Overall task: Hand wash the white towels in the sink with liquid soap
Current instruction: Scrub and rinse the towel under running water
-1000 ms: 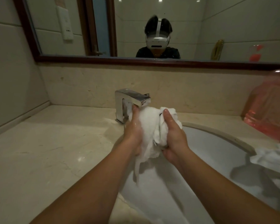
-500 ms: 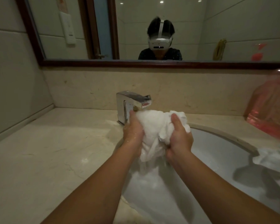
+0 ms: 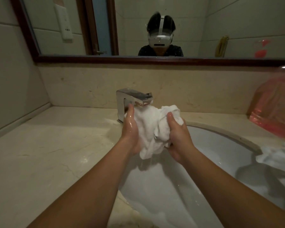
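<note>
Beige marble counter (image 3: 44,150), white sink (image 3: 220,145), chrome faucet (image 3: 130,97). White towel (image 3: 152,127) bunched above basin, below spout; left hand (image 3: 130,129) and right hand (image 3: 178,135) both grip it. Second towel (image 3: 276,155) on sink's right rim.

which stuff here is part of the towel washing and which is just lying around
Part of the job:
towel, gripped by left hand and right hand
tap
sink
second towel at the sink's right edge

Just there:
pink plastic item
mirror
counter
</note>
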